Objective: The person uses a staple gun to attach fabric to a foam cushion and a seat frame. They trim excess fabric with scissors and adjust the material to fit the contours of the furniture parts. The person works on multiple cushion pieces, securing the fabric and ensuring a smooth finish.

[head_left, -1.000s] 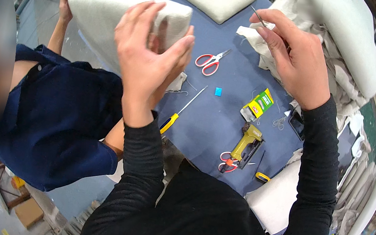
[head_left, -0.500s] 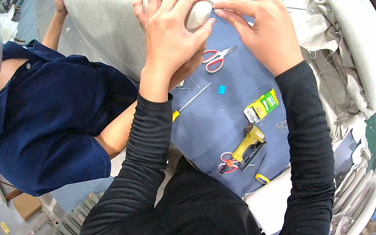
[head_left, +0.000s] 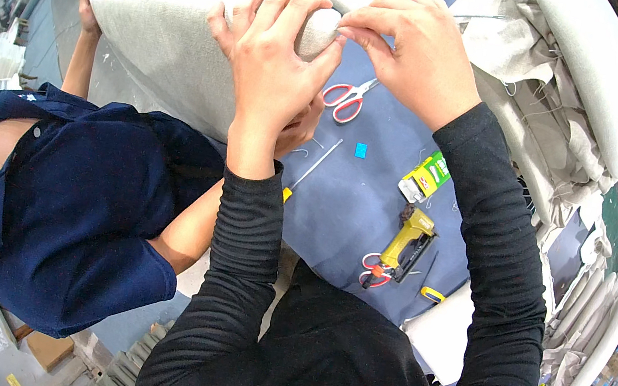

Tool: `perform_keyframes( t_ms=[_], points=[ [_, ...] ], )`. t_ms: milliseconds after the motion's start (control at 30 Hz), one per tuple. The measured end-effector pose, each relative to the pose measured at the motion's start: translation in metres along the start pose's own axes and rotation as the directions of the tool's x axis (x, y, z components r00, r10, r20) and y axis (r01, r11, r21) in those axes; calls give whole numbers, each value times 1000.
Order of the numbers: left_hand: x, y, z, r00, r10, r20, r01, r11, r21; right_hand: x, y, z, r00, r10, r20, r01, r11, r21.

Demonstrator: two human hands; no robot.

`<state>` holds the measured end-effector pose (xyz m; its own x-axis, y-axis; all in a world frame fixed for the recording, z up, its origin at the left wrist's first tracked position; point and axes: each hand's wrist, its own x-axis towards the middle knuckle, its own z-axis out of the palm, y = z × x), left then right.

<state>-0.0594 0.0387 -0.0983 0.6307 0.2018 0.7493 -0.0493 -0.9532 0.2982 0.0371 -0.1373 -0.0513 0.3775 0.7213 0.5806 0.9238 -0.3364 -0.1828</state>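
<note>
A light grey fabric-covered cushion panel (head_left: 157,27) stands out to the far left, its rounded end nearest my hands. My left hand (head_left: 274,66) is closed round that end, fingers over the top and thumb along the near side. At the tip of the end, my right hand (head_left: 412,52) pinches thumb and forefinger together; what lies between them is too small to make out. Below the panel's end, red-and-white scissors (head_left: 346,102) lie on the blue table cover (head_left: 347,207). A co-worker's hand (head_left: 88,13) grips the panel's far left corner; their other hand is partly hidden behind my left wrist.
A co-worker in navy (head_left: 90,199) stands close at left. On the table lie a screwdriver (head_left: 318,164), a blue square (head_left: 361,150), a green-yellow box (head_left: 426,177), a staple gun (head_left: 407,245) over other scissors (head_left: 370,275), and a yellow-handled tool (head_left: 433,294). Fabric-covered pieces (head_left: 580,115) are heaped at right.
My right hand has shifted slightly left and down, staying pinched at the panel's end. The panel's end and my left hand sit a little lower and further left in view.
</note>
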Motion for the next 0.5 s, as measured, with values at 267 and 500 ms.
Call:
perform_keyframes(
  t_ms=[267, 500],
  points=[
    [0, -1, -3, 1000, 2, 21, -2, 1000, 3, -1, -1, 3, 999, 22, -37, -21, 999, 39],
    [1, 2, -5, 998, -36, 46, 35, 999, 26, 0, -7, 1, 1000, 25, -12, -24, 999, 29]
  ],
)
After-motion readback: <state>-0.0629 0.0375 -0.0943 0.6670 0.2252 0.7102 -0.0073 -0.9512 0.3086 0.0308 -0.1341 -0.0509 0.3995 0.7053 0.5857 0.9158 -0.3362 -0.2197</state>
